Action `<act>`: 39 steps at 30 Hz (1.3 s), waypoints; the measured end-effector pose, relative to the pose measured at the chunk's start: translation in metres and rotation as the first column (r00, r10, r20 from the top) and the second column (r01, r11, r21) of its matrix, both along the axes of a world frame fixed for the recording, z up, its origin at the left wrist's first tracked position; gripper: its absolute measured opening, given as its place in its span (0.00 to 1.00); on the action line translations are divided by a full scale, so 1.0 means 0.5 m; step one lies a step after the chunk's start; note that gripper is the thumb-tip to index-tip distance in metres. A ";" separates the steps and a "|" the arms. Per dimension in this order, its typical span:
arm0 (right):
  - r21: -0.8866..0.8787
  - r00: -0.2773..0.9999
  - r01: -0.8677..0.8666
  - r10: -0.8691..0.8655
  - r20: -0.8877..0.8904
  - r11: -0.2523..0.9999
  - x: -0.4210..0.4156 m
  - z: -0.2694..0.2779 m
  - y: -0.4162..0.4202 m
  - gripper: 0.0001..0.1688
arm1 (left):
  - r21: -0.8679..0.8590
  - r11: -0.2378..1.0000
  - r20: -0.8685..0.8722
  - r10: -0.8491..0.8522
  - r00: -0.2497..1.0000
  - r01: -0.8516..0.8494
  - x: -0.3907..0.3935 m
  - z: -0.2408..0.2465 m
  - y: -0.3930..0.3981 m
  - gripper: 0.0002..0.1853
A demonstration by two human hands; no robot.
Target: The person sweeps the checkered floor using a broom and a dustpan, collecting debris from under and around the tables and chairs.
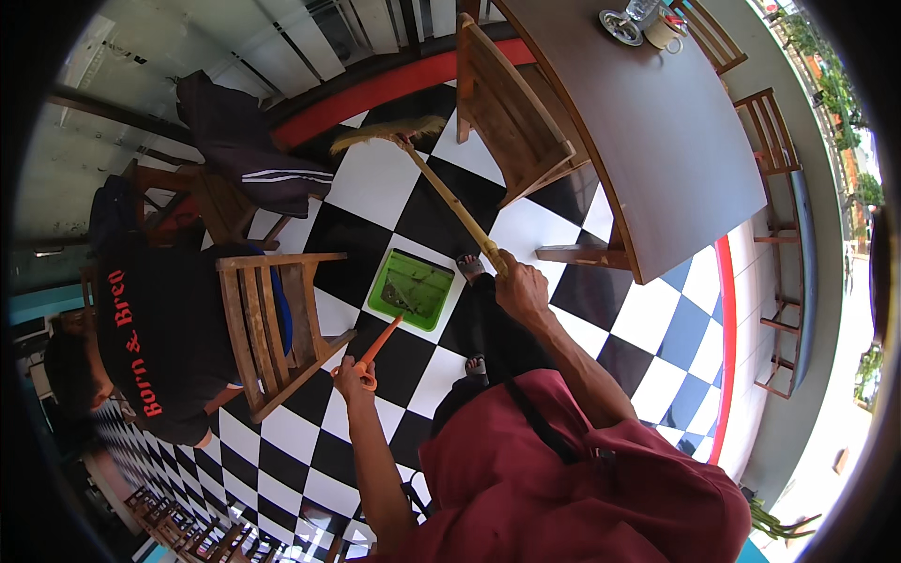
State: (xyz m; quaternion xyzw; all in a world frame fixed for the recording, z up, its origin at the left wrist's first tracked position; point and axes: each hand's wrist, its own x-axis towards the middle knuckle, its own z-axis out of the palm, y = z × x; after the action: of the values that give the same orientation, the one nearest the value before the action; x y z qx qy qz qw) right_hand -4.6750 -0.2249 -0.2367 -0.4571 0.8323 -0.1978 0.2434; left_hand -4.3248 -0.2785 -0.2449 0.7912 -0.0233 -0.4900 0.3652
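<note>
My left hand (353, 378) grips the orange handle (380, 346) of a green plastic dustpan (412, 288), which rests on the checkered floor with dark debris in it. My right hand (522, 287) is closed around the yellowish stick handle (454, 199) of a broom. The broom's straw bristles (387, 132) spread over the floor tiles near the red base strip, beyond the dustpan and apart from it.
A wooden chair (510, 112) stands by a table (654, 134) holding a glass ashtray (621, 28) and a cup (665, 34). At left a seated person (165, 345) occupies a slatted chair (271, 331); a dark jacket (246, 151) hangs beyond.
</note>
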 end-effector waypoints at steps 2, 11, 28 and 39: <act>0.018 0.999 -0.018 0.018 -0.044 1.000 -0.039 -0.031 -0.146 0.27 | 0.089 0.996 0.101 0.011 0.995 -0.020 -0.017 0.002 -0.049 0.15; 0.021 0.963 0.008 -0.002 -0.268 1.000 -0.205 -0.265 -0.726 0.20 | 0.172 0.984 0.187 0.015 0.982 -0.048 -0.100 -0.023 -0.174 0.15; 0.447 0.944 -0.273 0.148 0.295 0.852 -0.064 -0.217 -0.255 0.41 | 0.216 0.965 0.270 0.084 0.959 -0.146 -0.075 -0.004 -0.190 0.11; 0.211 0.939 -0.151 0.074 0.335 0.966 -0.134 -0.007 -0.455 0.30 | 0.234 0.967 0.272 0.031 0.962 -0.098 -0.054 -0.024 -0.157 0.12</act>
State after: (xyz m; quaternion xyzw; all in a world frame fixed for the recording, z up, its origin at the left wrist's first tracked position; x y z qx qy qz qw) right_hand -4.7418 -0.4525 -0.2402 -0.4336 0.7707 -0.1567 0.4397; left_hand -4.3520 -0.3569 -0.2566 0.8892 0.0146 -0.3662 0.2740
